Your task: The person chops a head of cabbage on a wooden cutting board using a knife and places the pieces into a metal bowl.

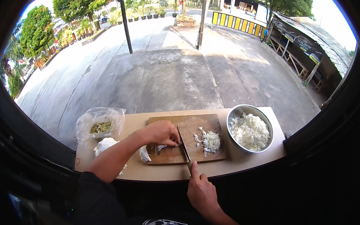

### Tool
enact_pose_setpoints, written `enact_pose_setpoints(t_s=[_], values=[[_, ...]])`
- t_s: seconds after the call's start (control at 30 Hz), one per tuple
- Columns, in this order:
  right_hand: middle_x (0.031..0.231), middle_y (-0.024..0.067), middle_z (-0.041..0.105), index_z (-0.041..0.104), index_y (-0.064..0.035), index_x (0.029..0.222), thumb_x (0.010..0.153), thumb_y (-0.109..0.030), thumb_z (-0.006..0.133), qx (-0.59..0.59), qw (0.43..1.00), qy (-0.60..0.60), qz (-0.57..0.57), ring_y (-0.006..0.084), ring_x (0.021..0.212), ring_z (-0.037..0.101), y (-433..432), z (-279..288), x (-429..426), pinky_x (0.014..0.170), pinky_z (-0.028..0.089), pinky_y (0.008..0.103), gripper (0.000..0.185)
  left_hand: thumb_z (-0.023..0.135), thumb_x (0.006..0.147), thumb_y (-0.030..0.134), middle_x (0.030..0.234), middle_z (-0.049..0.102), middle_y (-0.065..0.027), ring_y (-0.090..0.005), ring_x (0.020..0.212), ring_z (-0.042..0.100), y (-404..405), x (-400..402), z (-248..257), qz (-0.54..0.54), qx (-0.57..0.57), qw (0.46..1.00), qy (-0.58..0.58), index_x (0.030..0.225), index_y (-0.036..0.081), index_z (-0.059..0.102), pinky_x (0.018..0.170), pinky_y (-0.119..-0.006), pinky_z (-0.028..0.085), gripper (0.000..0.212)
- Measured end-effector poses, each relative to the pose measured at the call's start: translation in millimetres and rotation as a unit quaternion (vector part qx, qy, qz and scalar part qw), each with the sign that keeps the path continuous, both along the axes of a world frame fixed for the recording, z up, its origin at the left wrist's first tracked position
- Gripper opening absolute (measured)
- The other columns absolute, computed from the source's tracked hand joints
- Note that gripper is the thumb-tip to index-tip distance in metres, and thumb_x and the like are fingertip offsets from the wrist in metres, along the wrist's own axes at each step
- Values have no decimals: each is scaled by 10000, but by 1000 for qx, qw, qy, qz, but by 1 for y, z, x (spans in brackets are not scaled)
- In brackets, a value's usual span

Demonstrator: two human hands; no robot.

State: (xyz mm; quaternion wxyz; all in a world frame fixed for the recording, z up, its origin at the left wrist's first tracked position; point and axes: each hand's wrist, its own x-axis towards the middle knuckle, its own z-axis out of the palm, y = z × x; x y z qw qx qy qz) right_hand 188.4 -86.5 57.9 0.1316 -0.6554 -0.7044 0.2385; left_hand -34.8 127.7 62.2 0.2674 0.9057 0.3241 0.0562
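Observation:
A wooden cutting board (202,122) lies on the table in front of me. My right hand (201,185) grips a kitchen knife (183,145) by its handle, index finger along the top, the blade across the board's middle. Just left of the blade, my left hand (166,134) has its fingers bent down at a small white piece, mostly hidden by the fingers. A pile of chopped white vegetable, possibly cabbage (211,141), lies on the board to the right of the knife. One white leaf piece (144,154) rests at the board's left edge.
A metal bowl (228,125) full of chopped white pieces stands at the right of the light tabletop (159,175). At the left are a clear plastic bag (115,114) with greenish contents and a larger white chunk (105,144), partly behind my left forearm.

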Motion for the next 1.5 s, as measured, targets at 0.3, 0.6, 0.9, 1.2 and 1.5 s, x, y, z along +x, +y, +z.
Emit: enact_pose_setpoints(t_s=[0.3,0.6,0.9,1.2,1.5], values=[[936,296,675,309,-18,1663,1034,-154,538,-29,998,-20,59,476,746,709,6,12,2,742,588,574,683,834,860,217,832,778,-90,-303,822,749,-9,0,-6,-13,101,995,-15,931,105,828,737,-431,582,133],[949,283,673,360,-27,1642,1057,-193,556,-22,998,-35,47,490,798,701,16,23,-4,753,571,594,639,836,848,183,892,784,-103,-311,853,745,-10,8,0,20,43,999,23,962,103,838,767,-428,579,139],[916,282,673,361,-11,1642,1027,-140,555,-17,997,-11,69,481,823,711,28,26,4,765,583,555,658,819,878,200,833,794,-105,-293,756,752,-9,-1,0,20,17,1000,-15,979,106,848,715,-384,590,141],[947,277,677,337,-15,1653,1048,-190,575,-23,999,-13,44,494,853,704,31,17,1,803,551,600,674,816,868,217,930,790,-62,-292,923,726,-12,4,-8,16,81,996,34,956,125,835,818,-419,581,129],[940,284,680,332,-5,1657,1011,-150,557,0,999,-29,35,475,817,716,25,4,-7,774,586,553,699,810,863,238,877,779,-29,-250,904,719,-11,4,-7,-34,191,981,19,888,155,823,888,-416,514,88]])
